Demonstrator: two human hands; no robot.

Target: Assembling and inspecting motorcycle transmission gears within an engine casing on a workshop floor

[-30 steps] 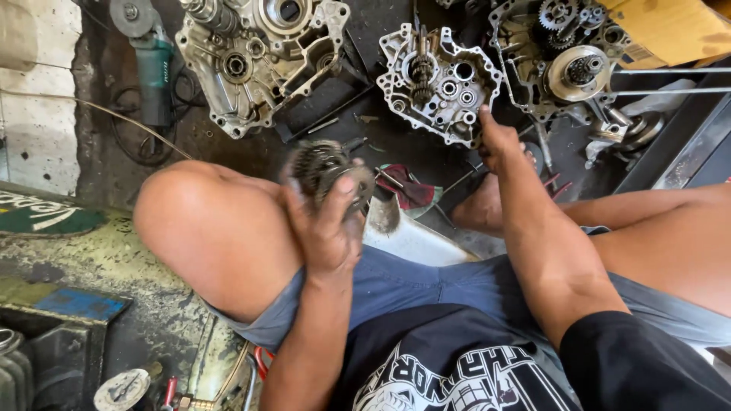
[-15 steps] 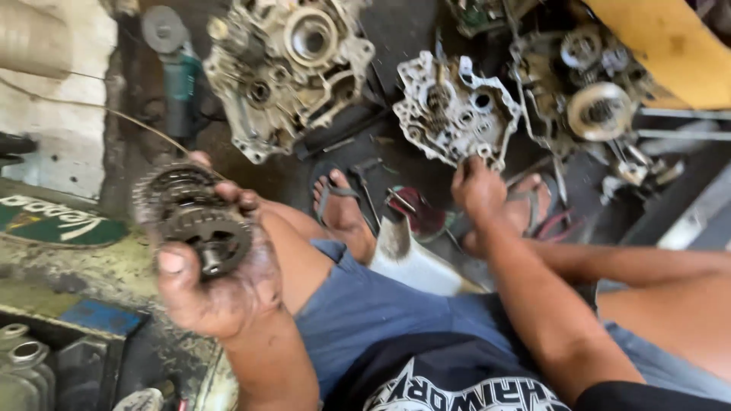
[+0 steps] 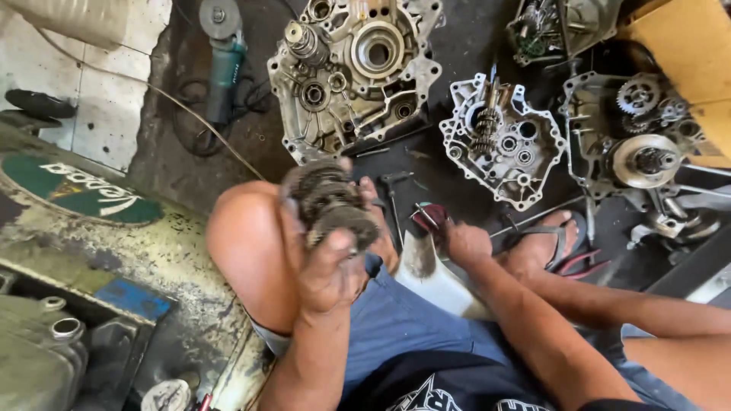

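My left hand (image 3: pixel 329 266) grips a greasy stack of transmission gears (image 3: pixel 329 201), held up above my left knee. My right hand (image 3: pixel 466 242) reaches down to the floor beside a small dark red tool handle (image 3: pixel 431 216) and a white plastic piece (image 3: pixel 426 268); whether it holds anything is unclear. A large open engine case half (image 3: pixel 358 68) lies on the dark floor ahead. A smaller case half (image 3: pixel 502 141) with a gear shaft standing in it lies to its right.
A third engine part with a clutch (image 3: pixel 647 152) lies at the right, by my sandalled foot (image 3: pixel 550 242). An angle grinder (image 3: pixel 221 61) with its cable lies at the upper left. A worn green and yellow metal panel (image 3: pixel 99 221) borders the left.
My left hand swung left with the gear stack, then came back to centre above my knee. My right hand dropped from the smaller case half to the floor near the red handle.
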